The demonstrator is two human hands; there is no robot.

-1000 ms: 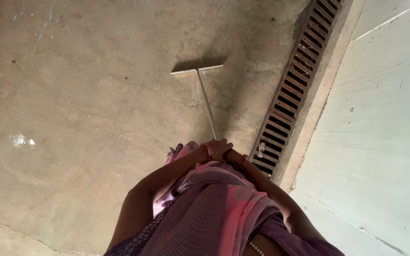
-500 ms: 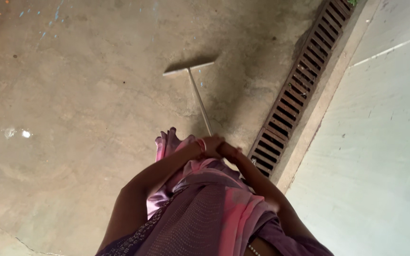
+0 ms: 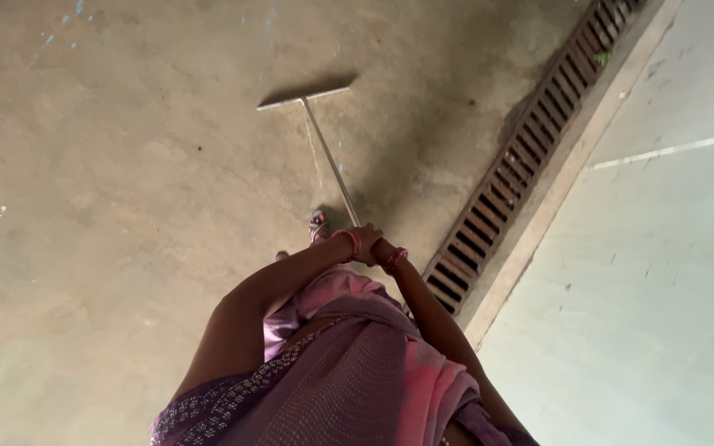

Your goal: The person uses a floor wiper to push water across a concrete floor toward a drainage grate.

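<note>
Both hands sit together at the top of the floor squeegee's handle. The left hand wraps the upper end, a red bangle at its wrist; the right hand is pressed against it just beside, also bangled. Both look clamped on the pole, though the fingers themselves are too small to make out singly.

The squeegee's blade lies flat on the concrete floor, well ahead of the hands and a little to their left. The pole runs back from it in a straight slant to the grip.

Change from a second ago: the blade sat closer to the hands and nearer the drain grate; now it lies farther out and farther left, with a longer run of pole showing. The arms are more stretched. Read as an outward push stroke across the floor, away from the body.

A sandalled foot now shows just beyond the hands, left of the pole, where pink cloth covered that spot before. Suggests a step forward with the stroke.

Grate runs diagonally to the right of the hands, its near end close by the right forearm. Beyond it, a raised kerb and a pale painted slab. The floor ahead of the blade looks darker, maybe damp; cannot say for sure.
</note>
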